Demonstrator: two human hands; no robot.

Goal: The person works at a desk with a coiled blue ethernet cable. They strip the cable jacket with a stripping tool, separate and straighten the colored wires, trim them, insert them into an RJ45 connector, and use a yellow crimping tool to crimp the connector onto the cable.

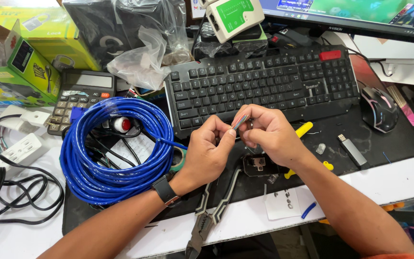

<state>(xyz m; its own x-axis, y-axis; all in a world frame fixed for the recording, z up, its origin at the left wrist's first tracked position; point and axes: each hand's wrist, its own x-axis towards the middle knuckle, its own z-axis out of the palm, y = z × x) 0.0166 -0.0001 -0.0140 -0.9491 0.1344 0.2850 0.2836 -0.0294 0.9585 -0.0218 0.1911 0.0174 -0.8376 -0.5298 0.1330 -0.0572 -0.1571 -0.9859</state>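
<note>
Blue cable [113, 153] lay coiled on the black mat [384, 144], left of the hands, and its free end ran up to them. The left hand [209, 153] pinched the end between thumb and forefinger. The right hand [269, 134] was closed on the same end from the other side, and the coloured wires [240, 122] fanned out between the two sets of fingertips, just in front of the keyboard [264, 84]. Below the hands lay pliers [212, 211], handles toward the keyboard. A crimper [264, 165] with yellow grips sat under the right wrist. A mouse [378, 108] and a USB stick [352, 149] lay to the right, a calculator [80, 96] beyond the coil.
</note>
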